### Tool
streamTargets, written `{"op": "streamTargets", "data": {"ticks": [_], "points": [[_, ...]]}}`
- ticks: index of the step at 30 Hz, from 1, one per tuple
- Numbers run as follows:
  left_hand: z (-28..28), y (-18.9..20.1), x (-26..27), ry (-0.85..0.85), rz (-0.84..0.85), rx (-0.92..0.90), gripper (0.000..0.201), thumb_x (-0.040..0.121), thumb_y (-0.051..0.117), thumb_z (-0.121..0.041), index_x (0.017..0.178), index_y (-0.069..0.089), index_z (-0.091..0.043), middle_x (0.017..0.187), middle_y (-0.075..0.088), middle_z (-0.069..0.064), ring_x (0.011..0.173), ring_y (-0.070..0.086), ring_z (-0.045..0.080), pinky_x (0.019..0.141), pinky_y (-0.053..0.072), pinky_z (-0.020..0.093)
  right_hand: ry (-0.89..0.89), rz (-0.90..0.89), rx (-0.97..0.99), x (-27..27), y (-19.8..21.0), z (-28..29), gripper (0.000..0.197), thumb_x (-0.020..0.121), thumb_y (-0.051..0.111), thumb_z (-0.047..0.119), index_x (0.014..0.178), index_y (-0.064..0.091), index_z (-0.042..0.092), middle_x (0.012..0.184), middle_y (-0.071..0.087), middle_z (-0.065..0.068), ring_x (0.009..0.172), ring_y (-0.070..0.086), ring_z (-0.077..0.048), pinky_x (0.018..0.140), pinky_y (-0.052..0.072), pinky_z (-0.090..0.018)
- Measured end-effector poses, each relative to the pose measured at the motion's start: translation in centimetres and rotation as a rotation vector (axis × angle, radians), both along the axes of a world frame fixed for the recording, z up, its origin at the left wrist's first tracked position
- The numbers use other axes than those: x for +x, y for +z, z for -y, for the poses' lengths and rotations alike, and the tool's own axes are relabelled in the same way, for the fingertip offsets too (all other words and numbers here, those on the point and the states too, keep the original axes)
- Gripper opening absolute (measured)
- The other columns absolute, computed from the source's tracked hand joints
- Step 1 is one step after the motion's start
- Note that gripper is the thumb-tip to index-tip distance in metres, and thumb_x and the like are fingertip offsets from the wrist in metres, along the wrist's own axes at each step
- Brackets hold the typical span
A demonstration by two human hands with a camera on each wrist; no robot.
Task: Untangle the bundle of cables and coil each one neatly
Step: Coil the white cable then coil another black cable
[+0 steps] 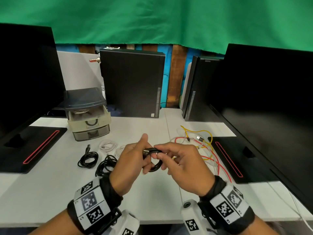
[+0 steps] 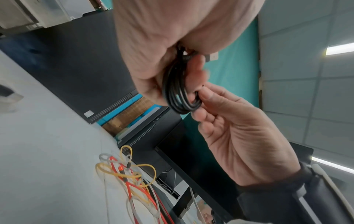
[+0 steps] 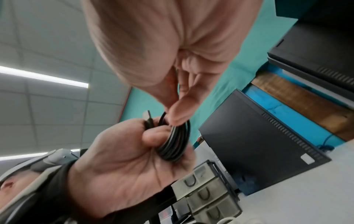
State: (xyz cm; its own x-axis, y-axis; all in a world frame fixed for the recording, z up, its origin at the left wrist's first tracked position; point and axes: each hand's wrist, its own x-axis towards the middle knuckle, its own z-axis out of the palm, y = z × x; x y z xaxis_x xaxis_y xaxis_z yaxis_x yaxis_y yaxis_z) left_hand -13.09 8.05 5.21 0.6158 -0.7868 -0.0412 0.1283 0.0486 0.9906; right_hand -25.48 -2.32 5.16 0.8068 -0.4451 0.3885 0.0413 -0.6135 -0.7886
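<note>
Together, both hands [image 1: 130, 160] [image 1: 183, 161] grip unlabelled black cable [image 1: 151, 150].

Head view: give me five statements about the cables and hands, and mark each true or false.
1. Both hands hold the black cable coil. True: left hand and right hand grip it.
2. The red, yellow and white tangle lies left of the hands. False: it lies to their right.
3. Two white coils lie on the table. True.
4. The drawer unit has its top drawer shut. False: it is pulled out.
5. No black cables lie on the table. False: two black coils lie left of the hands.
</note>
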Motion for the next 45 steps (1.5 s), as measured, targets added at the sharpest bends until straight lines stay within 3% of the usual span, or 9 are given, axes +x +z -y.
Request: {"op": "streamTargets", "data": {"ticks": [3,7,10,14,20,27,35,41,45], "points": [[0.3,-0.6,-0.2,0.134,-0.071,-0.065,0.061,0.104,0.029,-0.050,0.082,0.070,-0.012,0.056,0.053,0.008,0.063,0.058,0.026,0.073,0.052,0.038,-0.114,0.082,0.146,0.7,-0.7,-0.1,0.019,0.090,0.066,0.019,0.096,0.072,0.036,0.076,0.070,-0.002,0.060,0.067,-0.015,0.059,0.058,-0.044],[0.2,-1.6,0.2,0.122,-0.305,0.080,0.060,0.103,0.028,-0.056,0.104,0.066,-0.010,0.085,0.073,0.013,0.072,0.074,0.033,0.057,0.058,0.038,-0.193,0.193,0.286,0.8,-0.1,0.6,0.025,0.092,0.064,-0.002,0.092,0.071,0.022,0.073,0.070,-0.007,0.053,0.061,-0.014,0.052,0.053,-0.025],[-0.1,-1.8,0.3,0.032,-0.375,0.091,0.035,0.107,0.038,-0.030,0.116,0.062,-0.006,0.095,0.075,0.013,0.066,0.072,0.030,0.051,0.055,0.030,-0.260,0.264,0.354,0.6,0.5,1.8,0.024,0.092,0.062,-0.004,0.091,0.071,0.017,0.076,0.071,-0.014,0.053,0.060,-0.014,0.052,0.054,-0.025],[0.0,-1.0,0.8,-0.054,-0.425,-0.087,0.021,0.100,0.042,-0.002,0.113,0.059,-0.003,0.106,0.075,0.018,0.086,0.075,0.030,0.064,0.061,0.029,-0.328,0.296,0.492,0.3,1.0,3.4,0.014,0.093,0.061,-0.004,0.097,0.071,0.005,0.082,0.071,-0.022,0.054,0.061,-0.017,0.053,0.054,-0.026],[0.1,-0.7,1.4,0.006,-0.051,-0.139,0.031,0.083,0.065,-0.029,0.108,0.074,-0.013,0.088,0.068,-0.001,0.063,0.057,0.012,0.054,0.044,0.021,-0.252,0.304,0.625,0.1,1.1,3.1,0.013,0.094,0.059,-0.005,0.099,0.070,0.000,0.077,0.071,-0.017,0.054,0.060,-0.018,0.052,0.054,-0.024],[0.2,-1.3,2.4,0.114,0.260,-0.095,0.018,0.101,0.053,-0.021,0.093,0.068,-0.016,0.096,0.075,-0.004,0.095,0.072,0.013,0.074,0.052,0.031,-0.093,0.364,0.538,0.2,1.5,0.9,0.019,0.093,0.059,-0.008,0.100,0.071,0.005,0.076,0.073,-0.010,0.054,0.062,-0.018,0.052,0.054,-0.024],[-0.6,-1.6,2.0,-0.100,0.958,-0.005,0.028,0.100,0.051,-0.005,0.105,0.067,-0.028,0.082,0.068,-0.012,0.067,0.071,0.010,0.064,0.050,0.020,-0.097,0.291,0.575,0.5,0.7,0.9,0.022,0.093,0.060,-0.006,0.093,0.074,0.010,0.070,0.070,-0.013,0.052,0.061,-0.017,0.050,0.053,-0.025],[-0.4,-1.0,2.3,-0.078,0.287,-0.155,0.031,0.092,0.056,0.005,0.116,0.064,-0.013,0.088,0.075,0.013,0.068,0.071,0.028,0.078,0.054,0.032,-0.144,0.190,0.681,1.2,-0.9,1.1,0.015,0.094,0.059,-0.005,0.088,0.071,0.003,0.071,0.069,-0.013,0.049,0.057,-0.017,0.048,0.050,-0.023],[-0.6,-0.5,1.7,-0.079,0.210,-0.183,0.048,0.074,0.072,-0.021,0.121,0.061,-0.019,0.090,0.072,0.006,0.064,0.068,0.026,0.073,0.056,0.032,-0.149,0.153,0.607,1.2,-1.0,0.7,0.020,0.094,0.060,-0.003,0.080,0.070,0.005,0.067,0.068,-0.010,0.049,0.058,-0.018,0.049,0.052,-0.025]]}}
